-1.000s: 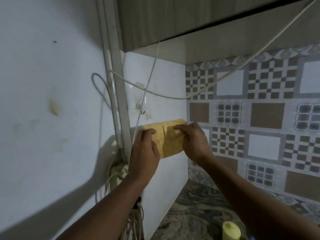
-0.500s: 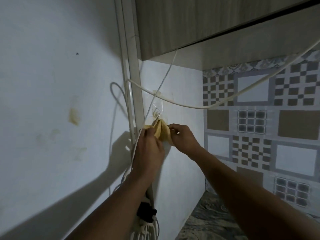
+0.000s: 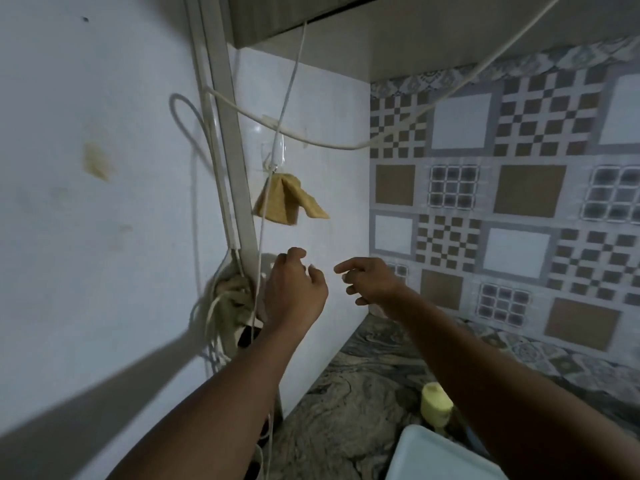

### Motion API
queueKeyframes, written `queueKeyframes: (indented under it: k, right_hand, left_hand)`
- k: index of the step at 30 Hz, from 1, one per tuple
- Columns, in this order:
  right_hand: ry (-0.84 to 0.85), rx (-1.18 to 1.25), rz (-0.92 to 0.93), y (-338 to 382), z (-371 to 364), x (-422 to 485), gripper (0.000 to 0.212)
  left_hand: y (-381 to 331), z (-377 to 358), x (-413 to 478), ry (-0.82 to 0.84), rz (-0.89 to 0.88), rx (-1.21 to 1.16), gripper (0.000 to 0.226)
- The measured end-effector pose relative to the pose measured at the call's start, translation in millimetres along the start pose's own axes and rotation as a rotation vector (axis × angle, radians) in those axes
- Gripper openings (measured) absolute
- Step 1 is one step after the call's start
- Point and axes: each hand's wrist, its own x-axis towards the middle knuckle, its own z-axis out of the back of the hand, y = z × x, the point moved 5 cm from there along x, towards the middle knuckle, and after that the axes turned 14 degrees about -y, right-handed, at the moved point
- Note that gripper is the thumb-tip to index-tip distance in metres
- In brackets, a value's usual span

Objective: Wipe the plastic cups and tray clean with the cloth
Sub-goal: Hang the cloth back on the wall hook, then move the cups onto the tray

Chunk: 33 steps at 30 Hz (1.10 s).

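The yellow cloth (image 3: pixel 285 199) hangs folded from a clear hook (image 3: pixel 274 160) on the white wall. Below it, my left hand (image 3: pixel 294 292) and my right hand (image 3: pixel 372 282) are held apart in the air, fingers loosely spread, holding nothing. A corner of the white tray (image 3: pixel 433 455) shows at the bottom right, partly covered by my right forearm. A pale yellow plastic cup (image 3: pixel 435 403) stands on the counter just behind the tray.
White cables (image 3: pixel 311 142) loop across the wall and drop to a bundle with a power strip (image 3: pixel 235 306) left of my left hand. A cabinet underside (image 3: pixel 381 36) is overhead. Patterned tiles (image 3: pixel 519 202) cover the right wall above the marbled counter (image 3: pixel 349 396).
Both hands have let go of the cloth, which now hangs from the hook, and have dropped down and away from it. The camera has tilted down, bringing tray and cup into view.
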Motion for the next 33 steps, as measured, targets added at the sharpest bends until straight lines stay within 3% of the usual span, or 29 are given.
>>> queueKeyframes:
  k: [6, 11, 15, 19, 24, 29, 33]
  right_hand:
    - [-0.084, -0.141, -0.079, -66.6, 83.7, -45.8, 0.02]
    - [-0.175, -0.424, -0.092, -140.1, 151.6, -92.3, 0.018]
    - [-0.115, -0.738, -0.205, -205.6, 186.1, -126.4, 0.02]
    - [-0.11, -0.984, -0.245, -240.4, 204.3, -148.4, 0.047]
    - [-0.015, -1.163, -0.157, -272.6, 197.3, -128.9, 0.088]
    - [0.077, -1.239, -0.115, -288.1, 173.8, -96.2, 0.105]
    - [0.132, -1.31, -0.165, -301.9, 156.7, -80.0, 0.104]
  left_hand:
    - [-25.9, -27.0, -71.6, 0.242, -0.016, -0.044, 0.033]
    - [-43.2, -70.0, -151.6, 0.605, -0.225, 0.032, 0.046]
    - [-37.3, -108.2, -209.5, 0.891, -0.347, 0.115, 0.058]
    - [-30.4, -136.5, -240.1, 1.009, -0.4, 0.13, 0.066]
    - [-19.5, -173.3, -255.1, 1.067, -0.486, 0.181, 0.079]
    - [-8.2, -214.2, -257.9, 1.178, -0.487, 0.242, 0.102]
    - [2.6, -246.2, -258.5, 1.256, -0.527, 0.246, 0.112]
